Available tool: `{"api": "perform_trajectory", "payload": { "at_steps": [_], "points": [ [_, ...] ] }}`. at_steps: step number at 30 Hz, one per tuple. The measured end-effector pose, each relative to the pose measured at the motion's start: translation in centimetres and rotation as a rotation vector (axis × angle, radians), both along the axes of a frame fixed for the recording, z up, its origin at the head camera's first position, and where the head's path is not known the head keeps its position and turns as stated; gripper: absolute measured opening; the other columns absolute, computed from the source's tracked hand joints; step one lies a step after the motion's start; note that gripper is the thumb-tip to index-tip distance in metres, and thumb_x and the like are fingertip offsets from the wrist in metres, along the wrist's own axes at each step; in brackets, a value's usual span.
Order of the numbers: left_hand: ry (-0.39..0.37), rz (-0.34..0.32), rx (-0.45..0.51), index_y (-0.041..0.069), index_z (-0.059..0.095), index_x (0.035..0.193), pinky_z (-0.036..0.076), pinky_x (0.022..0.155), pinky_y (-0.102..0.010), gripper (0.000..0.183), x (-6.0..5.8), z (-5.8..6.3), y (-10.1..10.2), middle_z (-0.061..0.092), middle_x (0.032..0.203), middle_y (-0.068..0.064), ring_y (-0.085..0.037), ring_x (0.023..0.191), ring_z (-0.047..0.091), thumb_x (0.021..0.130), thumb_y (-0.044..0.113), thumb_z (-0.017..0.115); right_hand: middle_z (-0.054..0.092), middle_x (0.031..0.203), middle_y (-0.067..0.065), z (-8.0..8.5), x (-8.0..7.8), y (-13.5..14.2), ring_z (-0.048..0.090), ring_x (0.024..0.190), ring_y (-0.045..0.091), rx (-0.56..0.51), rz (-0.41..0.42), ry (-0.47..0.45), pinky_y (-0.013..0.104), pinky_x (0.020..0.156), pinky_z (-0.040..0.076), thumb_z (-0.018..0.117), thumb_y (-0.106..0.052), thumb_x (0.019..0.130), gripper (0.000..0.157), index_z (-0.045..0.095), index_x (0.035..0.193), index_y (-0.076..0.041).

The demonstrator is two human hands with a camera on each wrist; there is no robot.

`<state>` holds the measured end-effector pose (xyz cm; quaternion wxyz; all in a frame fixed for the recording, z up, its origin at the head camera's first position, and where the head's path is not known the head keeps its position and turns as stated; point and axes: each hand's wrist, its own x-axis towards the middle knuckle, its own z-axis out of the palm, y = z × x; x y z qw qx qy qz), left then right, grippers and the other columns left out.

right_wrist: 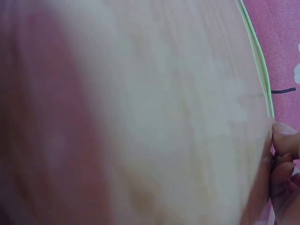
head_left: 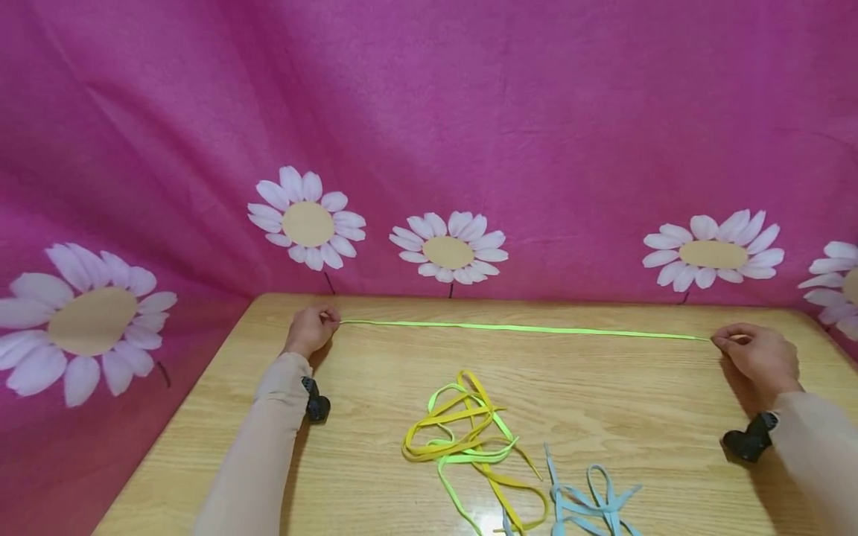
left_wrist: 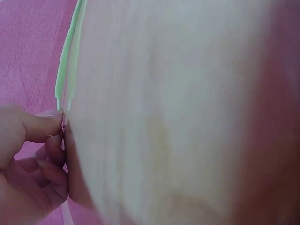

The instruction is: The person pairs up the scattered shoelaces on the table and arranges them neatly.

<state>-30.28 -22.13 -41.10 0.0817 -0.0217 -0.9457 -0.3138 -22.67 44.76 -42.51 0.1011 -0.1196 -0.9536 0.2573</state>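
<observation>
- Nearest the head camera, a pale left sleeve [head_left: 244, 461] and right sleeve [head_left: 814, 447] reached over the wooden table [head_left: 362, 476]; a loosely looped blue lace [head_left: 610, 508] lay between them at the lower edge.
- Beyond it, a yellow lace [head_left: 429, 451] and a second green lace [head_left: 462, 459] lay tangled together.
- Past the tangle, the bright green lace [head_left: 526, 328] ran nearly straight between the hands near the table's far edge. Contact with the tabletop along its length could not be determined.
- Left hand [head_left: 311, 329]: thumb and finger pinched one tip.
- Right hand [head_left: 760, 356]: thumb and finger pinched the opposite tip.
- Step in hand, as judged: drawing this lace out straight at full length; it appeared practically achieved.
- Next move, as judged: laying it down called for lowering both ends together under even tension, then releasing gently, lest it curl or shift.
</observation>
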Motion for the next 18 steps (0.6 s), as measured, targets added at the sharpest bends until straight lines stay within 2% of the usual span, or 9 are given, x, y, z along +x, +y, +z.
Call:
{"api": "perform_trajectory", "payload": {
  "at_steps": [5, 7, 10, 12, 14, 18],
  "points": [
    [-0.056, 0.0, 0.023, -0.001, 0.064, 0.093, 0.045, 0.076, -0.038, 0.008, 0.5, 0.0, -0.5, 0.066, 0.085, -0.017, -0.032, 0.084, 0.059, 0.087, 0.003, 0.061, 0.062, 0.102, 0.03, -0.1, 0.2, 0.1, 0.051, 0.091, 0.045, -0.016, -0.011, -0.02, 0.038, 0.067, 0.032, 0.058, -0.029, 0.096, 0.034, 0.062, 0.107, 0.004],
    [-0.084, -0.017, 0.028, -0.003, 0.062, 0.097, 0.045, 0.077, -0.038, 0.012, 0.6, 0.2, -0.6, 0.065, 0.087, -0.017, -0.032, 0.085, 0.058, 0.087, 0.003, 0.06, 0.064, 0.094, 0.026, -0.2, 0.4, 0.0, 0.053, 0.086, 0.039, -0.041, -0.003, -0.011, 0.037, 0.068, 0.031, 0.059, -0.03, 0.096, 0.036, 0.063, 0.107, 0.004],
    [-0.125, -0.04, 0.031, -0.005, 0.058, 0.103, 0.045, 0.08, -0.039, 0.018, 0.8, 0.7, -0.5, 0.062, 0.09, -0.017, -0.031, 0.088, 0.057, 0.086, 0.002, 0.06, 0.067, 0.086, 0.017, -0.1, 0.8, 0.0, 0.054, 0.075, 0.022, -0.076, 0.024, 0.0, 0.032, 0.066, 0.036, 0.059, -0.033, 0.096, 0.04, 0.063, 0.108, 0.004],
    [-0.122, -0.06, 0.029, -0.007, 0.056, 0.105, 0.045, 0.08, -0.039, 0.022, 1.1, 1.2, -0.3, 0.061, 0.09, -0.017, -0.031, 0.088, 0.057, 0.084, 0.001, 0.061, 0.067, 0.084, 0.013, 0.3, 1.1, 0.0, 0.053, 0.068, 0.012, -0.078, 0.052, -0.003, 0.029, 0.061, 0.04, 0.058, -0.034, 0.096, 0.042, 0.062, 0.111, 0.005],
    [-0.106, -0.079, 0.03, -0.008, 0.056, 0.105, 0.045, 0.078, -0.038, 0.023, 1.4, 1.7, 0.0, 0.06, 0.09, -0.017, -0.031, 0.087, 0.056, 0.084, 0.0, 0.06, 0.067, 0.086, 0.015, 0.7, 1.3, -0.1, 0.054, 0.064, 0.006, -0.096, 0.076, -0.02, 0.027, 0.056, 0.044, 0.057, -0.034, 0.097, 0.043, 0.06, 0.114, 0.005],
    [-0.016, -0.178, 0.027, -0.008, 0.059, 0.096, 0.044, 0.073, -0.034, 0.016, 2.7, 3.0, 1.0, 0.06, 0.084, -0.017, -0.03, 0.082, 0.057, 0.081, -0.005, 0.059, 0.064, 0.095, 0.024, 1.5, 1.9, -1.2, 0.06, 0.062, 0.008, -0.131, 0.144, -0.033, 0.028, 0.053, 0.048, 0.055, -0.027, 0.099, 0.038, 0.057, 0.117, 0.006]
  ]
}}
